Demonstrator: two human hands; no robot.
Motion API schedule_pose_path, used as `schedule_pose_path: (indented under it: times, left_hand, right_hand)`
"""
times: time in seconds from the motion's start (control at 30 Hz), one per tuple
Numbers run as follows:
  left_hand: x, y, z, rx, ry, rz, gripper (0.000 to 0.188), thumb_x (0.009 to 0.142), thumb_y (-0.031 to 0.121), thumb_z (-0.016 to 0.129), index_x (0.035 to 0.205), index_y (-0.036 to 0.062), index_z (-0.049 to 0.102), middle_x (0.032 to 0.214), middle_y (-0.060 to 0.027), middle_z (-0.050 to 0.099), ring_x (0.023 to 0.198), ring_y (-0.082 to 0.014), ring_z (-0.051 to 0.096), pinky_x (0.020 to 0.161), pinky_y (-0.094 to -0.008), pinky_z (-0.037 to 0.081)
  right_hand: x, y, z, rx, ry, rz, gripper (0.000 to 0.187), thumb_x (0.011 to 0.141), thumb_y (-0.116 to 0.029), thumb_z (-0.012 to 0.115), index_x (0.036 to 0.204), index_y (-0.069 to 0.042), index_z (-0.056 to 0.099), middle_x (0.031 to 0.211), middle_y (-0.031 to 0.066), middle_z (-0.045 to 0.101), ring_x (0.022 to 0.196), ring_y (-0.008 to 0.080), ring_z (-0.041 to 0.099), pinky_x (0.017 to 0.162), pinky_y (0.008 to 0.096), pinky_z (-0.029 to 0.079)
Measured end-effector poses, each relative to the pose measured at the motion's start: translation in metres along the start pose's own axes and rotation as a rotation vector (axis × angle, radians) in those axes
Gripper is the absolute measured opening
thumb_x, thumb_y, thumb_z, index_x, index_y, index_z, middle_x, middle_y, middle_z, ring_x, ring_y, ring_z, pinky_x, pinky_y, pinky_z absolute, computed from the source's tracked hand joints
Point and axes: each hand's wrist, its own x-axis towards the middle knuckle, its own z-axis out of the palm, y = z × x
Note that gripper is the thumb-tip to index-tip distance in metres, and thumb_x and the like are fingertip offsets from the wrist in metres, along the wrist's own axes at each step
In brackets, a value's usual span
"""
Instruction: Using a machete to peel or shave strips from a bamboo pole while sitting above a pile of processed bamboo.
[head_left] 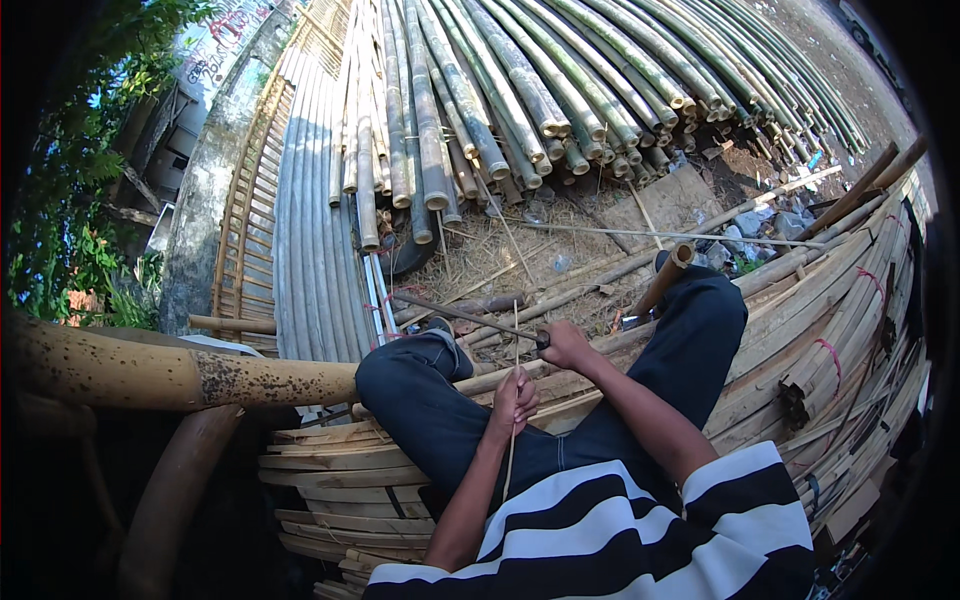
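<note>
Left hand point(514, 398) grip pinches thin bamboo strip point(512, 455); right hand point(566, 345) grips probably knife point(470, 318); bamboo poles point(520, 90) ahead.

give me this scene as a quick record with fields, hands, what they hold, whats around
setting: outdoor bamboo yard, person seated on stacked split bamboo slats
left hand: closed around a thin bamboo strip that stands nearly upright
right hand: grips a long dark blade that points to the person's left
blade and strip: they cross just above the left hand
legs: dark trousers, knees bent
ahead: pile of green bamboo poles, ends toward the person
left side: thick spotted bamboo pole
right side: bundles of split bamboo with red ties
</note>
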Motion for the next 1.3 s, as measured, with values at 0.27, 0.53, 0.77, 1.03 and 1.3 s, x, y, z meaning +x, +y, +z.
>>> schedule_pose_path:
  times: [0.27, 0.53, 0.77, 1.03, 1.3]
  left_hand:
    - [-0.004, 0.012, 0.006, 0.011, -0.124, -0.073, 0.036, 0.100, 0.041, 0.032, 0.077, 0.0141, 0.038, 0.044, 0.0046, 0.026, 0.029, -0.0044, 0.023, 0.026, -0.0172, 0.022]
    - [0.005, 0.008, -0.009, -0.010, -0.109, -0.002, 0.034, 0.099, 0.039, 0.037, 0.076, 0.0135, 0.040, 0.044, 0.0035, 0.026, 0.030, -0.0068, 0.024, 0.027, -0.0197, 0.021]
    - [-0.057, -0.017, 0.032, 0.399, -0.065, 0.019, 0.036, 0.099, 0.038, 0.038, 0.075, 0.0107, 0.036, 0.044, 0.0016, 0.026, 0.031, -0.0066, 0.022, 0.027, -0.0201, 0.020]
    - [-0.063, 0.026, 0.041, 0.232, -0.041, 0.130, 0.036, 0.100, 0.039, 0.034, 0.075, 0.0130, 0.037, 0.044, 0.0026, 0.027, 0.030, -0.0050, 0.022, 0.027, -0.0178, 0.019]
    - [-0.050, 0.028, 0.049, 0.764, 0.226, 0.205, 0.034, 0.100, 0.034, 0.037, 0.075, 0.0111, 0.036, 0.049, 0.0029, 0.032, 0.035, -0.0049, 0.028, 0.032, -0.0206, 0.023]
  right_hand:
    - [0.016, 0.073, -0.022, 0.778, 0.307, 0.625, 0.017, 0.065, -0.010, 0.059, 0.055, 0.003, 0.057, 0.050, 0.0103, 0.054, 0.040, 0.0169, 0.054, 0.038, 0.0313, 0.040]
    - [-0.027, -0.026, -0.023, 0.349, -0.157, 0.047, 0.028, 0.062, -0.024, 0.063, 0.065, 0.002, 0.054, 0.054, 0.0150, 0.052, 0.054, 0.0244, 0.052, 0.053, 0.0386, 0.041]
    - [0.011, 0.069, -0.005, 0.061, 0.058, 0.548, 0.034, 0.065, -0.025, 0.060, 0.086, 0.001, 0.067, 0.085, 0.0251, 0.065, 0.084, 0.0369, 0.065, 0.076, 0.0426, 0.050]
    - [0.007, 0.141, 0.005, 0.098, 0.218, 0.661, 0.043, 0.067, -0.037, 0.070, 0.080, 0.005, 0.067, 0.072, 0.0184, 0.066, 0.067, 0.0290, 0.066, 0.065, 0.0402, 0.052]
    - [-0.001, -0.049, -0.056, 0.915, -0.124, 0.286, 0.037, 0.078, -0.037, 0.073, 0.073, -0.002, 0.061, 0.057, 0.0064, 0.060, 0.050, 0.0132, 0.060, 0.044, 0.0246, 0.046]
